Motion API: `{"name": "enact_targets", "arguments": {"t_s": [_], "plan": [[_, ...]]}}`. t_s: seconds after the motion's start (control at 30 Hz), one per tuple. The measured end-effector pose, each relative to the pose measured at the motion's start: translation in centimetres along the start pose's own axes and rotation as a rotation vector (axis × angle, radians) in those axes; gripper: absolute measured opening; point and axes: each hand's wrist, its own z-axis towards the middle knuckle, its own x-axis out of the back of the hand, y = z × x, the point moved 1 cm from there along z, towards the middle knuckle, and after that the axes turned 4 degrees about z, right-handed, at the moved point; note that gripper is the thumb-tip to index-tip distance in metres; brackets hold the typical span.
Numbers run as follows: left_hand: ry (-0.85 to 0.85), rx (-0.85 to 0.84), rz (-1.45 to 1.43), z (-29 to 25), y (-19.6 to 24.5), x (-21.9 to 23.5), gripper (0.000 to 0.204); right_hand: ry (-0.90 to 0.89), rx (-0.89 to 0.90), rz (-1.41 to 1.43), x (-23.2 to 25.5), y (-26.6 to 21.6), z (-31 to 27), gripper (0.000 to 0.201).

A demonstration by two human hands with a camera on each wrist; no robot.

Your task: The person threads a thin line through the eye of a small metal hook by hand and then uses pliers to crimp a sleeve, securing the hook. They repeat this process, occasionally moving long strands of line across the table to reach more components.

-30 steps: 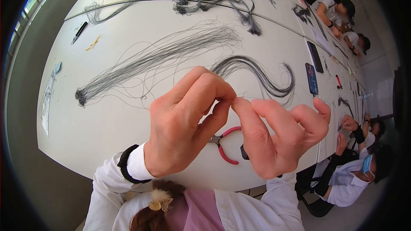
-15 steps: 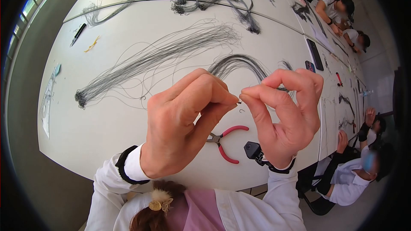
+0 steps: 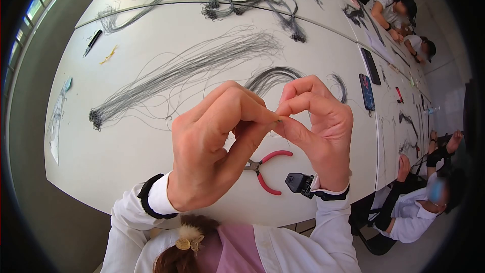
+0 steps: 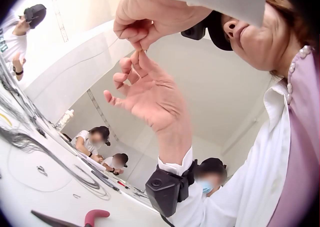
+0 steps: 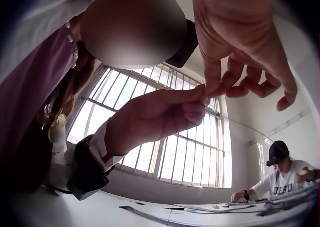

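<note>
While both hands hovered above the table (image 3: pixel 126 136), the right hand (image 3: pixel 318 126) had closed back in on the left hand (image 3: pixel 212 146) vs. 0.5 s earlier, when a small gap showed betw. the fingertips. Now L thumb + forefinger pinched tight on a tiny metal piece (image 3: pixel 278 120), and R thumb + forefinger pinched at the same spot, tips touching; other R fingers curled loosely, not splayed as before. Piece itself nearly hidden in the pinch, too small to id; a fine wire seemed to trail from it. Pink-handled pliers (image 3: pixel 265 164) lay untouched directly below the pinch; grey wire bundle (image 3: pixel 187 68) beyond it. Judged: re-grip done, fine fitting work at the pinch point under way.
</note>
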Motion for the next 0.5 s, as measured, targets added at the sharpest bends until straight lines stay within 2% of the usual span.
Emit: {"name": "enact_targets", "arguments": {"t_s": [0.2, 0.27, 0.33, 0.5], "plan": [[0.081, -0.06, -0.006, 0.1, -0.5, 0.1, 0.015, -0.008, 0.012, 0.062, -0.9, 0.4, -0.1, 0.012], [0.044, 0.041, -0.032, -0.1, -0.2, 0.2, 0.013, 0.002, 0.043, 0.041, -1.1, 0.4, -0.2, 0.013], [0.06, 0.048, -0.033, -0.1, -0.3, 0.1, 0.013, 0.012, 0.075, 0.02, -1.3, 0.3, -0.3, 0.014], [0.09, 0.04, 0.062, -0.1, 0.0, 0.0, 0.015, 0.089, 0.216, -0.256, -1.6, -0.6, -0.7, 0.019]]}}
